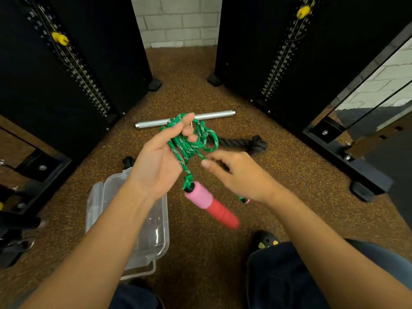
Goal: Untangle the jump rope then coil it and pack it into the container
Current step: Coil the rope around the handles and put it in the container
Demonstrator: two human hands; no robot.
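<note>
The green jump rope [193, 139] is bunched in several loops around the fingers of my left hand [161, 161], which is raised palm up over the floor. One pink and red handle [209, 204] hangs below that hand on a short length of rope. My right hand [236, 172] is just right of the loops, fingers curled, pinching a strand. The end of the second handle [245, 200] peeks out under my right wrist. The clear plastic container [153, 230] lies open on the floor beneath my left forearm, which hides part of it.
A silver metal bar [214, 115] and a thick black rope [245, 142] lie on the speckled brown floor beyond my hands. Black weight-stack machines [73, 70] stand left and right. My knee and shoe [265, 240] are at lower right.
</note>
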